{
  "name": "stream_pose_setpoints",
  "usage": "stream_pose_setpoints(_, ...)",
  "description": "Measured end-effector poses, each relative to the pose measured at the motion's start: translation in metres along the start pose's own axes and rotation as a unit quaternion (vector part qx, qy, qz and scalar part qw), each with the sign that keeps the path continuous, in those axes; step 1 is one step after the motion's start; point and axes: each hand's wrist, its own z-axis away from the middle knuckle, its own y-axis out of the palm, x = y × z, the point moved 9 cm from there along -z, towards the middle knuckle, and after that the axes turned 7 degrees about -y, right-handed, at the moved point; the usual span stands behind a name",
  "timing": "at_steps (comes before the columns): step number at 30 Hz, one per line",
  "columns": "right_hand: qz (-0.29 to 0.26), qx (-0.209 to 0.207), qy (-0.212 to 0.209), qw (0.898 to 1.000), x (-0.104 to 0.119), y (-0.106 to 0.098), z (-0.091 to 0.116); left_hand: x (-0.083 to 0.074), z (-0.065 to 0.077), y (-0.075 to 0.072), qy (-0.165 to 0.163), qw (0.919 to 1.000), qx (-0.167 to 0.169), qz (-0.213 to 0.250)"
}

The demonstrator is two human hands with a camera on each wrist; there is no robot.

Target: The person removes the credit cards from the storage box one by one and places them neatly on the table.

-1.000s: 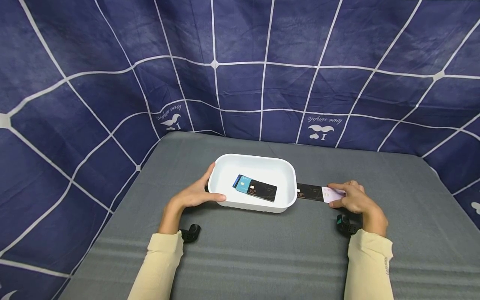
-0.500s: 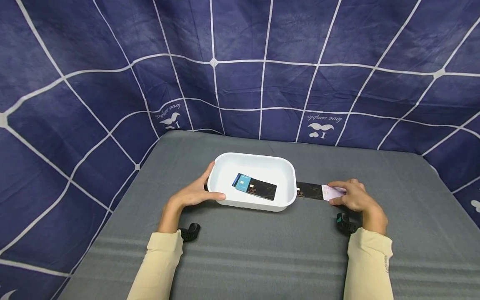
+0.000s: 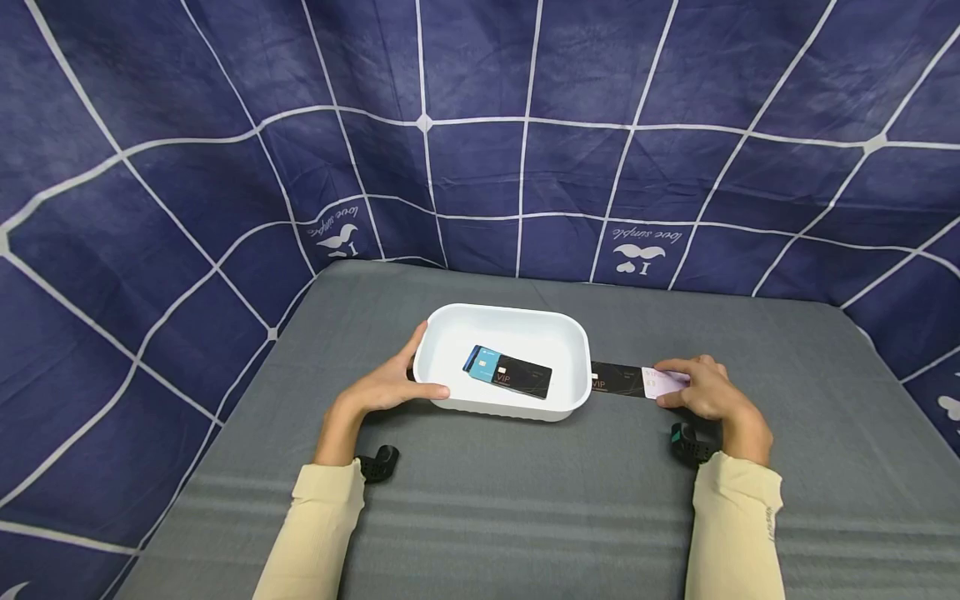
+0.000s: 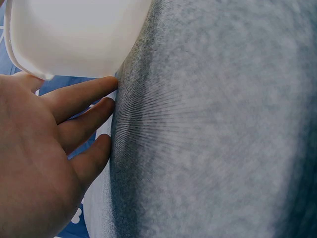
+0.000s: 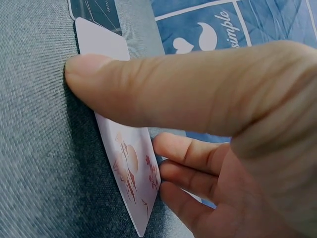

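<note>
A white plastic basin [image 3: 457,329] stands on the grey cloth. My left hand [image 3: 382,389] holds its left end, thumb at the front wall and index finger up along the left rim. In the left wrist view, three fingers [image 4: 81,129] extend beneath the basin's edge toward the cloth. Inside lie overlapping cards: a black VIP card [image 3: 525,377] over a light-blue card [image 3: 483,364]. To the right, my right hand [image 3: 708,390] pinches a pink patterned card [image 5: 131,163] by its edges, thumb on one long side, fingers on the other. Its end overlaps another black VIP card [image 3: 618,379].
Grey cloth [image 3: 525,500] covers the surface. A blue curtain [image 3: 480,167] with white grid lines rises behind it and at the left. Black wrist devices sit by both sleeves, the left device [image 3: 380,464] and the right device [image 3: 690,444].
Both hands keep their places on the basin and the pink card. The whole head view has shifted up slightly; nothing else visibly moves.
</note>
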Motion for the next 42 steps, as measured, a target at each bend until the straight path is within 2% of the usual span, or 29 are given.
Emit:
stream_pose_setpoints(31, -0.006, 0.02, 0.006, 1.0, 0.0041, 0.0017, -0.0003, 0.006, -0.0045, 0.0008, -0.005, 0.9999, 0.003, 0.009)
stream_pose_setpoints(42, -0.013, -0.002, -0.01, 1.0, 0.0065, -0.0016, -0.001, 0.0027, -0.0025, -0.0006, 0.006, 0.9999, 0.006, 0.011)
